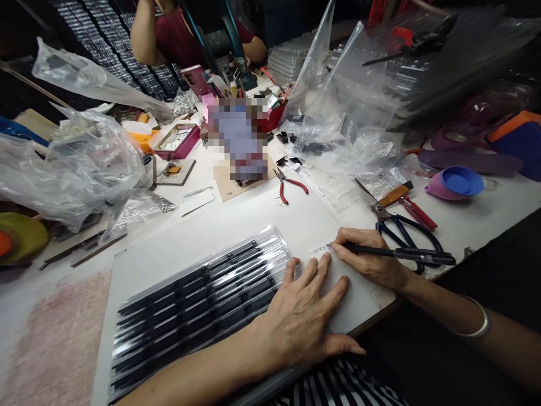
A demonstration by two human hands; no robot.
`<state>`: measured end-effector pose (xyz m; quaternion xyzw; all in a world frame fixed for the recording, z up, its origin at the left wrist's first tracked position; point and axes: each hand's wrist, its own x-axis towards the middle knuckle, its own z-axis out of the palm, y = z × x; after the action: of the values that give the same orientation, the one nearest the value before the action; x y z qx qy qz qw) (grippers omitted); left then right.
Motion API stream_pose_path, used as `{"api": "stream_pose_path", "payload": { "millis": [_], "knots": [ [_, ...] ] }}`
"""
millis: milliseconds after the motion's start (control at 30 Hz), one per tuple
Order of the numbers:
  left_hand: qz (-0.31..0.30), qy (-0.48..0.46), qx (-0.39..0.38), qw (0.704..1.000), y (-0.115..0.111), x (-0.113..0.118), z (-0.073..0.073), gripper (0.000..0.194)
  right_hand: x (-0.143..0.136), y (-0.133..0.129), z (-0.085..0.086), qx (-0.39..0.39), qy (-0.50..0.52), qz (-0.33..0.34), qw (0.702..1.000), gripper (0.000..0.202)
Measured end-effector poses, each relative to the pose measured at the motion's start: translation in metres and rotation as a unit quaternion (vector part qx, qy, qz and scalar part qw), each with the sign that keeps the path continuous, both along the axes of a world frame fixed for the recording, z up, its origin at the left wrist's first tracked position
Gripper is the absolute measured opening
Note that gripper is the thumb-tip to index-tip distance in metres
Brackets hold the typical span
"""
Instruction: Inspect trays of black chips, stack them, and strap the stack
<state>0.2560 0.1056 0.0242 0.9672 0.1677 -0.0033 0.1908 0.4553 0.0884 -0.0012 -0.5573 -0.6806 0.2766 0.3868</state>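
Note:
My right hand [372, 260] is closed around a black pen [406, 254], whose tip touches a small white paper slip [320, 251] bearing handwritten marks. Spread out flat, my left hand [302, 310] presses its fingertips on the slip's lower edge and the board around it. Beneath my left wrist and forearm lies a clear plastic tray [198, 287] holding several rows of black strip-like parts with fine teeth. Part of the tray is hidden by my arm. Dark-handled scissors [401, 228] lie just beyond the pen.
Red-handled pliers [287, 185] and a red-handled tool [417, 213] lie farther back. Crumpled clear plastic bags [84, 152] pile up at left, with more bags at back right. A blue-and-pink cup [454, 183] stands at right. Across the table sits another person [177, 36].

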Motion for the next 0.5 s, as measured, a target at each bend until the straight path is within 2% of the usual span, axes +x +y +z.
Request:
{"api": "stream_pose_path", "payload": {
  "millis": [500],
  "knots": [
    [-0.003, 0.012, -0.005, 1.000, 0.0001, 0.0002, 0.0005, 0.086, 0.0007, -0.0010, -0.0009, 0.010, -0.015, 0.015, 1.000, 0.019]
  ]
}}
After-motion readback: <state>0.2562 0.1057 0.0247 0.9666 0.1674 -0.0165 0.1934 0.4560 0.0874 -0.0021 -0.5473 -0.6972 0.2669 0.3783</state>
